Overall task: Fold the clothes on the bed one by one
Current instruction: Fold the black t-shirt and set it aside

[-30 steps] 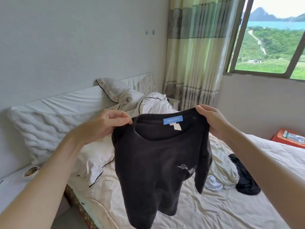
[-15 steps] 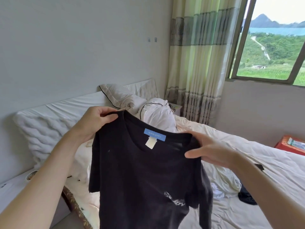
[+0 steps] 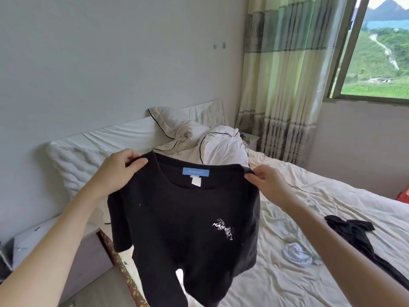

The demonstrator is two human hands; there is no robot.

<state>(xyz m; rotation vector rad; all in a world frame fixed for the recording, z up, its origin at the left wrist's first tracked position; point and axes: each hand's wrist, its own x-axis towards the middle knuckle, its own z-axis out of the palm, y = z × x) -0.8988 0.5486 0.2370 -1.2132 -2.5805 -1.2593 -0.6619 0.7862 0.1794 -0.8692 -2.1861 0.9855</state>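
A black T-shirt (image 3: 177, 222) with a blue neck label and a small white chest print hangs in the air over the bed's left edge. My left hand (image 3: 119, 171) pinches its left shoulder and my right hand (image 3: 263, 180) pinches its right shoulder, so the shirt is spread between them. On the cream bed sheet (image 3: 332, 196) lie a black garment (image 3: 354, 231) at the right, a small white garment (image 3: 296, 255) and a pale garment (image 3: 278, 218) partly hidden behind the shirt.
White pillows and a bunched duvet (image 3: 199, 138) lie at the headboard. A grey bedside table (image 3: 66, 247) stands at the lower left. Striped curtains (image 3: 287, 74) and a window (image 3: 380, 52) are at the right. A red object (image 3: 404, 196) shows at the right edge.
The shirt has been levelled and spread wider. My right hand shifted from the collar to the shoulder tip, and the shirt now hangs flat facing me with the chest print showing.
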